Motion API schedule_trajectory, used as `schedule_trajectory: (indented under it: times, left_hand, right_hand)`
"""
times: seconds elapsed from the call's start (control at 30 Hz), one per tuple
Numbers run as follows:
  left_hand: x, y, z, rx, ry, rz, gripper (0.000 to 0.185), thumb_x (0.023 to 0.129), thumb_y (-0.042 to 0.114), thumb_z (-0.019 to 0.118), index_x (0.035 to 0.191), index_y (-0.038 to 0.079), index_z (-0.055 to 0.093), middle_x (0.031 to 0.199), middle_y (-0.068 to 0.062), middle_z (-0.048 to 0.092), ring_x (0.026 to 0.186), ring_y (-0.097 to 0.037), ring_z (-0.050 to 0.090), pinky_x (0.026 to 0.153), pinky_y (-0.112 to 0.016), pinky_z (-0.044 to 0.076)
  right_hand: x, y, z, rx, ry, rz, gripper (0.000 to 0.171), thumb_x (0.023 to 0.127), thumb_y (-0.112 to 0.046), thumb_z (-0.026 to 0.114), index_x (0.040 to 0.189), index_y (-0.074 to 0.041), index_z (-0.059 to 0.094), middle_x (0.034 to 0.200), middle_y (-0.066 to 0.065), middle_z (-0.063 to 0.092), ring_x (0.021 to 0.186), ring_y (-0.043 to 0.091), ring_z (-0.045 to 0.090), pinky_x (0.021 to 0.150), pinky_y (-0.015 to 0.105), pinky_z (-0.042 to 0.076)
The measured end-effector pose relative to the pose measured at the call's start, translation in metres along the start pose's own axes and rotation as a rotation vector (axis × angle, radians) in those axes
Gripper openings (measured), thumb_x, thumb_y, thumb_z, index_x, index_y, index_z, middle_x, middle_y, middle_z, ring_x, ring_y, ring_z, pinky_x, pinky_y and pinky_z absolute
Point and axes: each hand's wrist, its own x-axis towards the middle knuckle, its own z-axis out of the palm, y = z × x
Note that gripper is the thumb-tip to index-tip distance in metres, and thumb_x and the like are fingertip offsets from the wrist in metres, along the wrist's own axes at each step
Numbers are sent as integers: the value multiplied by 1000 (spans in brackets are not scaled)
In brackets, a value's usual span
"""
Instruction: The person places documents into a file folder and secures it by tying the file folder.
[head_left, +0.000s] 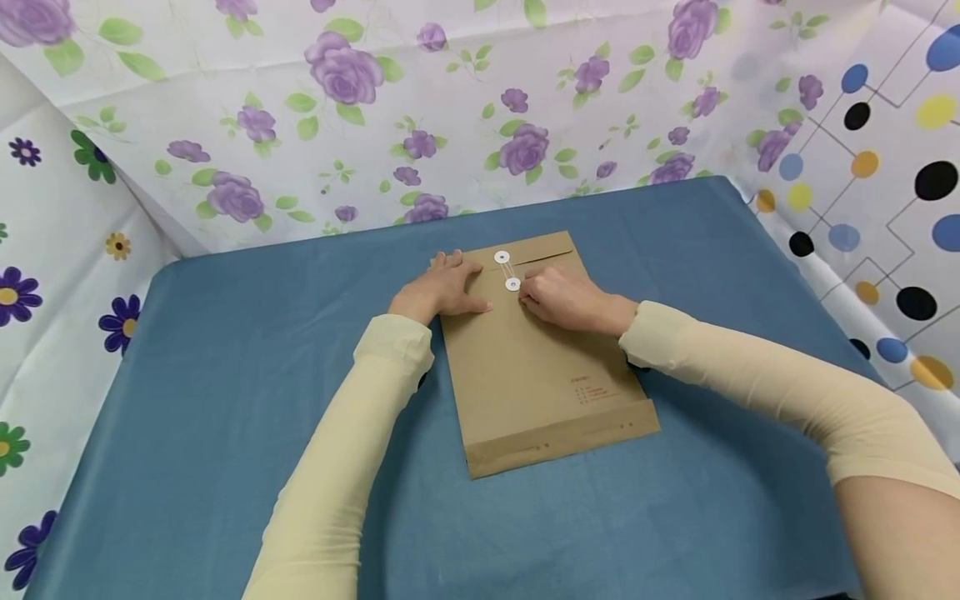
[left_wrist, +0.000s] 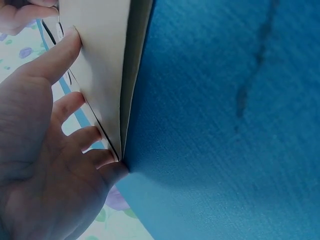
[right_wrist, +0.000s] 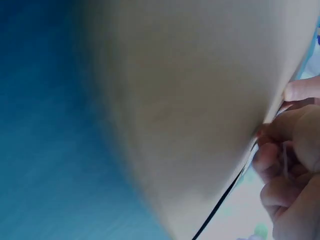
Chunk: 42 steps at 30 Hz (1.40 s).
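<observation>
Head view, envelope: a flat brown kraft-paper envelope point(head_left: 536, 375) is lying lengthwise on the blue tablecloth point(head_left: 225, 350), roughly at the table's middle, its flap end pointing away from me.
Head view, closure: two round white paper discs, the upper disc point(head_left: 502, 257) on the flap and the lower disc point(head_left: 512, 284) on the body, are being joined by a thin pale string point(head_left: 507, 271) running between them.
Head view, my left hand: my left hand point(head_left: 442, 287) is lying flat on the envelope's upper left corner, fingers straight and spread, pressing the paper down.
Head view, my right hand: my right hand point(head_left: 566, 298) is sitting just beside the lower disc with fingers curled, the tips pinching at the string (the pinch itself is too small to see plainly).
Head view, surroundings: glossy floral sheets with purple roses point(head_left: 345, 75) are standing behind the table.
Left wrist view: my straight fingers point(left_wrist: 62, 52) are resting on the smooth, pale envelope face point(left_wrist: 100, 60), which is meeting the finely woven blue cloth point(left_wrist: 225, 125) at a sharp edge.
Right wrist view: a blurred tan sheet point(right_wrist: 190, 100) is filling the frame; my curled fingertips point(right_wrist: 280, 150) are bunching at its right edge, near a thin dark line.
</observation>
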Motion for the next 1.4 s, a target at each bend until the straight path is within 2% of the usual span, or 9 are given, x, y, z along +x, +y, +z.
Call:
schedule_trajectory:
  times: [0.23, 0.47, 0.57, 0.7, 0.83, 0.97, 1.07, 1.2, 1.4]
  left_hand:
    - [0, -1, -1, 6, 1, 4, 80, 98, 51, 64, 164, 21, 30, 172, -15, 3, 156, -41, -4, 122, -61, 11]
    - [-1, -1, -2, -16, -4, 13, 80, 98, 51, 64, 164, 22, 29, 172, -15, 3, 156, -42, -4, 120, -64, 13]
    - [-2, -2, -3, -25, -8, 14, 81, 97, 51, 64, 164, 23, 28, 172, -14, 2, 156, -41, -5, 121, -64, 11]
    - [-2, -2, -3, -16, -19, 8, 81, 99, 51, 63, 165, 23, 26, 172, -14, 1, 156, -41, -6, 122, -61, 9]
    - [-3, 0, -2, -5, -19, 5, 79, 99, 51, 61, 165, 22, 27, 172, -14, 1, 156, -40, -5, 122, -60, 10]
    - [-4, 0, -2, 0, -13, -1, 79, 99, 51, 62, 164, 22, 28, 172, -14, 2, 156, -41, -4, 122, -61, 11]
    - [-4, 1, -2, 0, -10, -2, 79, 99, 51, 62, 164, 22, 28, 172, -14, 2, 156, -40, -4, 122, -61, 12]
    - [-3, 1, -1, 7, -5, -1, 78, 99, 50, 62, 164, 22, 29, 172, -14, 2, 156, -40, -4, 121, -61, 13]
    - [-1, 0, -1, 8, 1, -6, 79, 98, 51, 63, 164, 22, 30, 172, -14, 3, 156, -41, -3, 121, -62, 14]
  right_hand:
    - [19, -12, -10, -57, -106, 53, 29, 98, -6, 61, 69, -13, 62, 69, 2, 57, 59, 17, 46, 55, 36, 42]
    - [51, -14, -17, -149, -230, -71, 22, 98, -5, 62, 77, -9, 71, 78, 5, 67, 62, 20, 53, 57, 38, 47]
    - [66, -8, -19, -146, -250, -76, 22, 97, -3, 62, 77, -8, 71, 77, 5, 66, 62, 19, 49, 57, 36, 43]
    - [76, 5, -20, -48, -281, 37, 28, 96, -1, 57, 71, -11, 66, 65, 2, 55, 57, 16, 39, 56, 33, 35]
    - [71, 21, -22, 81, -228, 190, 23, 94, -5, 60, 78, -12, 75, 72, 1, 65, 59, 15, 51, 59, 32, 43]
    - [62, 33, -21, 152, -148, 243, 17, 91, -8, 65, 90, -10, 81, 87, 4, 74, 67, 18, 62, 65, 35, 51]
    - [54, 38, -18, 147, -123, 195, 16, 90, -6, 65, 84, -10, 79, 79, 2, 71, 64, 17, 57, 64, 34, 47]
    - [43, 43, -17, 117, -112, 71, 19, 91, -2, 64, 75, -11, 69, 70, 0, 60, 62, 16, 47, 64, 33, 40]
    - [27, 46, -16, 32, -86, -105, 20, 96, 0, 64, 81, -11, 72, 80, 3, 67, 66, 18, 57, 67, 37, 48]
